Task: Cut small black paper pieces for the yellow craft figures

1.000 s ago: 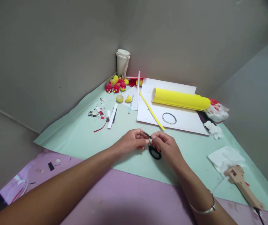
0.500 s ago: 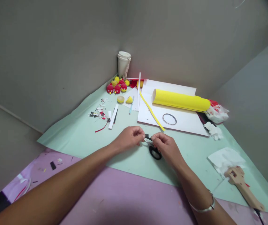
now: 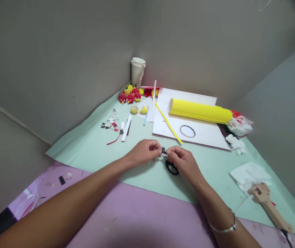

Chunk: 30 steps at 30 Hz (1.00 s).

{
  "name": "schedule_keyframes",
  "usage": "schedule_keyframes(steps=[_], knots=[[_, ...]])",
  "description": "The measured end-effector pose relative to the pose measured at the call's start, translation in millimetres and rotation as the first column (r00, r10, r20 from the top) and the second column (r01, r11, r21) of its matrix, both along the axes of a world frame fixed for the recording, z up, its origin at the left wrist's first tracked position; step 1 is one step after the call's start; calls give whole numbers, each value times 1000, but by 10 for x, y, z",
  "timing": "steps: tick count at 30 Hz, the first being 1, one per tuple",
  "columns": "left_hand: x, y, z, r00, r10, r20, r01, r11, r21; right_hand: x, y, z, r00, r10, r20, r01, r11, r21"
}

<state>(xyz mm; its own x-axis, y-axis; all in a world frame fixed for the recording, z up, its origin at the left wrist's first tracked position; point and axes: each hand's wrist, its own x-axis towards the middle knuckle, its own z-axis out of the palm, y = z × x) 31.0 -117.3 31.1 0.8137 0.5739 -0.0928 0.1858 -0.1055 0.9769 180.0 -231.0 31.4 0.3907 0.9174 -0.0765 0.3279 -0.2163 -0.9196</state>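
Observation:
My left hand [image 3: 149, 151] is pinched closed at one end of a small black strip [image 3: 163, 150]. Its other end sits in the closed fingers of my right hand [image 3: 182, 159], so the piece spans the short gap between my fingertips. Just below are scissors [image 3: 171, 168] with black handle loops. Part of them is hidden behind my right hand, and whether they rest on the mat or touch that hand I cannot tell. A bangle [image 3: 226, 229] circles my right wrist.
White card [image 3: 201, 139] carries a yellow roll [image 3: 199, 111], a yellow strip [image 3: 168, 122] and a ring [image 3: 188, 131]. Red and yellow balls [image 3: 130, 98] and a white cup [image 3: 137, 72] stand behind. Scraps [image 3: 109, 124] lie left; a glue gun [image 3: 268, 205] and tissue [image 3: 250, 174] lie right.
The whole view has shifted slightly, so the table things appear a little further right. My left fingertips are a bit closer to my right ones; both hands keep their pinch.

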Motion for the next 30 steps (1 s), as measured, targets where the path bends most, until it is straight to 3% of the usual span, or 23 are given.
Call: schedule_keyframes(steps=[10, 15, 19, 22, 26, 30], knots=[[-20, 51, 18, 999, -9, 46, 10, 1000, -19, -10, -14, 19, 1000, 0, 3, 0, 999, 35], [-32, 137, -38, 996, 77, 50, -76, 997, -5, -19, -11, 0, 998, -57, 39, 54, 996, 66], [-84, 307, -1, 977, 200, 71, -204, 976, 71, -17, 1, -92, 971, -117, 207, 87, 985, 146], [-148, 605, 99, 934, 342, 103, -356, 914, 192, 8, 16, -194, 946, -148, 288, 102, 980, 169], [-240, 1170, 196, 832, 529, 165, -548, 740, 390, 10, 36, -281, 936, -119, 331, 68, 985, 161], [-272, 1606, 153, 744, 647, 169, -656, 656, 374, -45, 35, -258, 907, -79, 413, -5, 980, 198]])
